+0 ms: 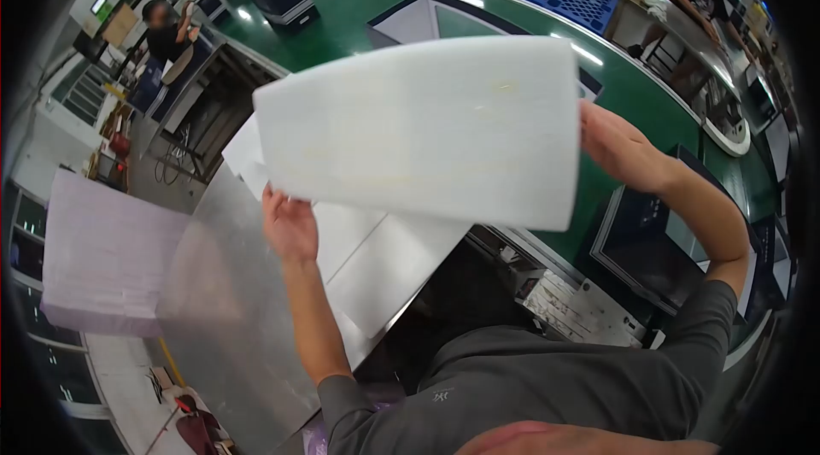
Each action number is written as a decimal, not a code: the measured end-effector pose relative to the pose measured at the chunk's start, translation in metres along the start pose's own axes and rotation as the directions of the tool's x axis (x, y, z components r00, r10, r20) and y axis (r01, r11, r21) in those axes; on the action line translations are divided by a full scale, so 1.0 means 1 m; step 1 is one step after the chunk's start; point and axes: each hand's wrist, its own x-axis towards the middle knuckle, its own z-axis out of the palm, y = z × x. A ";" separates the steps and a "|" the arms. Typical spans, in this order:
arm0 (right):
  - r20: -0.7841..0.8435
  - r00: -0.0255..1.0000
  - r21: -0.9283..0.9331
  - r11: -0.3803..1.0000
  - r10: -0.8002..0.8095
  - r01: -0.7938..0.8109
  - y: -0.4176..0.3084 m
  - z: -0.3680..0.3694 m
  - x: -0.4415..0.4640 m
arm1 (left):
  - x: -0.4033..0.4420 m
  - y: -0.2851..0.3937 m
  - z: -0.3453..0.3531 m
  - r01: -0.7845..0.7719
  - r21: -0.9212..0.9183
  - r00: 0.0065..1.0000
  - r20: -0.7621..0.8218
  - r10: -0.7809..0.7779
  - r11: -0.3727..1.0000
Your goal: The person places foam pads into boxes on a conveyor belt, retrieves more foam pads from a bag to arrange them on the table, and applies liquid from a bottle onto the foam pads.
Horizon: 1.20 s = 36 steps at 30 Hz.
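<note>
A large white panel [418,135], which looks like a foam sheet, is held up in front of me above the table and the conveyor's edge. My left hand [290,224] grips its lower left corner, with fingertips at the edge. At the right edge, my right hand [619,147] holds the panel; its fingers are partly hidden behind it. Below the panel lie white sheets [397,250] on a metal table [231,301]. The panel partly covers an open dark box [401,23] with pale inner walls on the green conveyor.
The green conveyor [342,6] curves around ahead and to the right. Near my right forearm stands another dark box [641,241]. A stack of pinkish foam sheets [107,258] is at the left. Other people work at far left and far right, near a blue pallet [564,2].
</note>
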 end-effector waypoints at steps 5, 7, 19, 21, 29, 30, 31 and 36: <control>-0.295 0.945 0.458 0.889 0.143 0.009 -0.023 -0.021 -0.009 | 0.050 -0.048 0.082 -0.036 0.063 0.992 0.125 0.028 0.997; -0.260 0.959 0.536 0.843 0.116 0.044 -0.019 -0.059 -0.018 | 0.066 -0.063 0.116 -0.072 0.095 0.979 0.194 0.053 0.993; -0.519 0.853 -0.006 0.998 -0.059 0.065 -0.035 -0.145 -0.029 | 0.180 -0.153 0.169 -0.478 0.864 0.856 0.416 0.306 0.162; -0.524 0.849 -0.024 0.998 -0.058 0.053 -0.021 -0.140 -0.021 | 0.189 -0.169 0.157 -0.372 0.866 0.925 0.316 0.212 0.334; 0.002 0.998 -0.560 0.827 -0.069 0.058 -0.011 -0.038 0.018 | 0.117 -0.148 0.133 -0.278 0.820 0.956 0.288 0.060 0.501; 0.114 0.983 -0.644 0.742 -0.147 0.186 -0.008 -0.030 0.017 | 0.095 -0.136 0.132 -0.281 0.805 0.954 0.295 0.058 0.523; 0.235 0.949 -0.701 0.639 -0.209 0.315 -0.003 -0.023 0.018 | 0.073 -0.124 0.133 -0.281 0.790 0.953 0.299 0.058 0.545; 0.574 0.813 -0.761 0.431 0.096 0.486 0.000 0.009 -0.011 | -0.028 -0.106 0.127 -0.253 0.734 0.955 0.296 0.039 0.631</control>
